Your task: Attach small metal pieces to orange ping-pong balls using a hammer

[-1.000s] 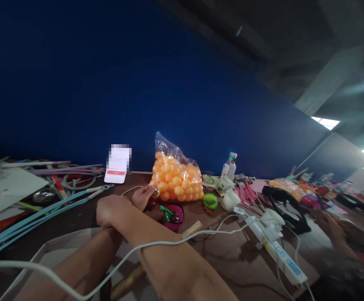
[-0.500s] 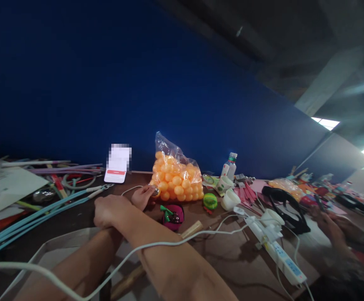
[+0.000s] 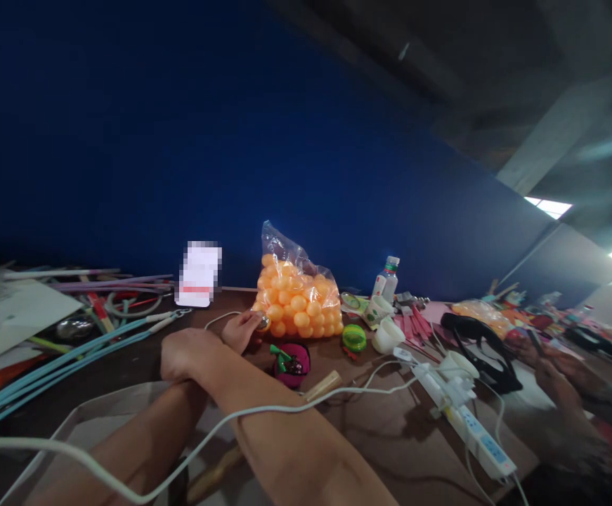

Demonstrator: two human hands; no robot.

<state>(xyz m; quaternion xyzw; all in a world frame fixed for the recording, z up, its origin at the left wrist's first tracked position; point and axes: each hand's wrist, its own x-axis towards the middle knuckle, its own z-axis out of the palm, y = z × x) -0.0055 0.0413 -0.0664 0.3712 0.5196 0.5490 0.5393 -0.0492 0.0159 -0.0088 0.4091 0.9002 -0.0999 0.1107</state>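
Note:
My forearms are crossed, the right one lying over the left. My left hand (image 3: 239, 332) reaches out beyond the crossing, fingertips closed on a small shiny round thing with an orange edge (image 3: 263, 323), right beside the clear bag of orange balls (image 3: 298, 302). My right hand (image 3: 187, 351) is bent at the wrist on the left side, below the phone (image 3: 199, 275); its fingers are hidden from me. In front of the bag sits a small magenta pouch (image 3: 299, 357) with a green piece and small dark, shiny bits in it.
A white cable (image 3: 263, 410) runs across my right forearm towards a power strip (image 3: 474, 425). Light-blue cords (image 3: 74, 358) lie at left. A green striped ball (image 3: 354, 338), white cup (image 3: 388, 335) and bottle (image 3: 386, 280) stand right of the bag. Another person's hands (image 3: 553, 376) are at far right.
My hands and the things on the table stay almost as they were. At far right the other person's hands have shifted slightly.

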